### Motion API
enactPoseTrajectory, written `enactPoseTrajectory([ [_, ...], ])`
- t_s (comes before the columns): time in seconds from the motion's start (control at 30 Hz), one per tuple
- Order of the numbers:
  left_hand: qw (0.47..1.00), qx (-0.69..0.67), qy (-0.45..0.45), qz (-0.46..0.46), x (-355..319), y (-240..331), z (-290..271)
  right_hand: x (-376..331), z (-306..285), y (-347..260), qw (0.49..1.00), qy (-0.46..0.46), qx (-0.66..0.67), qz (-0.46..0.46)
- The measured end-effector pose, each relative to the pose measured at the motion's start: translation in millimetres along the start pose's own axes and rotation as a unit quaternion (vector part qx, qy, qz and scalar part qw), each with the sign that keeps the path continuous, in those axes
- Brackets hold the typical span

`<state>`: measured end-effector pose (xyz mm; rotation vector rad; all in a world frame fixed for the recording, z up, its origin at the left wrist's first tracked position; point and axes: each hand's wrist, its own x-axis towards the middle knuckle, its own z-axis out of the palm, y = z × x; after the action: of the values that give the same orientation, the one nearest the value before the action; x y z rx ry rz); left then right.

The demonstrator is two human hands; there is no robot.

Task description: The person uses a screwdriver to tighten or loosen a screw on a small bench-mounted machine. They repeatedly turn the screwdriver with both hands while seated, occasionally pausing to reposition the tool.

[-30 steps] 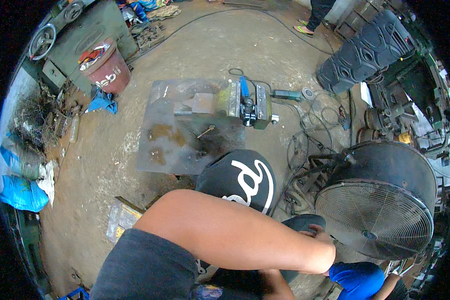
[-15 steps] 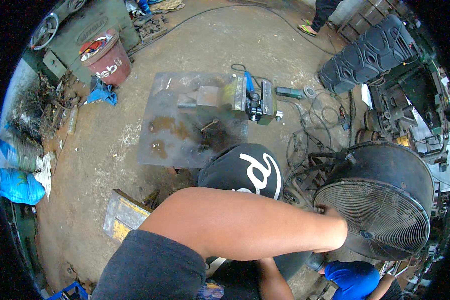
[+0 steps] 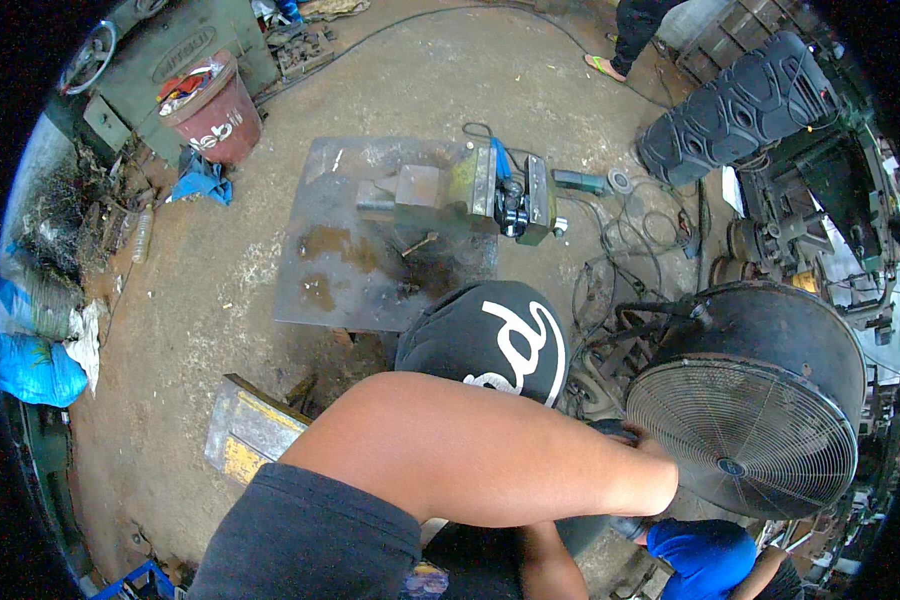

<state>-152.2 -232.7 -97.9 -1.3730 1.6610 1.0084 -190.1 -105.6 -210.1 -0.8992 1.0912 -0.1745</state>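
My left arm reaches across from the lower left, bare below a dark sleeve. My left hand (image 3: 653, 450) is bent over at its end, beside the fan's wire guard; its fingers are mostly hidden, and I cannot make out a hold. Another bare forearm (image 3: 550, 565) rises from the lower edge and passes behind my left arm; its hand is hidden. Beyond the arm bulges rounded black cloth (image 3: 470, 335) with white lettering. A bench vise (image 3: 475, 185) stands on a stained metal plate (image 3: 315, 240), with a dark metal part (image 3: 513, 212) between its jaws.
A large drum fan (image 3: 745, 430) stands at right, near tangled cables (image 3: 615, 265). An angle grinder (image 3: 580, 181) lies beyond the vise. A red bucket (image 3: 220, 125) is far left, a black speaker (image 3: 740, 105) far right. One person's foot (image 3: 605, 67) and another's blue-clothed leg (image 3: 705, 560) show.
My left hand and wrist have shifted slightly left, away from the fan guard. At the far edge, the standing person's foot has moved a little left.
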Motion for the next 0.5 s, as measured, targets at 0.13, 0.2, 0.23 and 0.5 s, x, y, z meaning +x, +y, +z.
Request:
enactPoseTrajectory([
  [0.13,1.000,0.022,-0.006,-0.001,3.0,-3.4,0.5,-1.8,1.2,-0.5,1.000,0.000,0.000,0.003],
  [0.2,1.000,-0.006,0.009,-0.013,-1.3,-7.6,4.0,-3.0,2.1,-0.7,1.000,0.001,0.001,0.004],
  [0.23,0.999,0.039,-0.009,-0.005,-5.5,-10.0,6.3,-3.4,2.6,-0.9,1.000,0.001,0.003,0.005],
  [0.5,0.992,0.001,0.109,0.068,-52.9,-30.0,12.7,-7.6,1.6,-4.6,1.000,0.003,0.020,0.002],
])
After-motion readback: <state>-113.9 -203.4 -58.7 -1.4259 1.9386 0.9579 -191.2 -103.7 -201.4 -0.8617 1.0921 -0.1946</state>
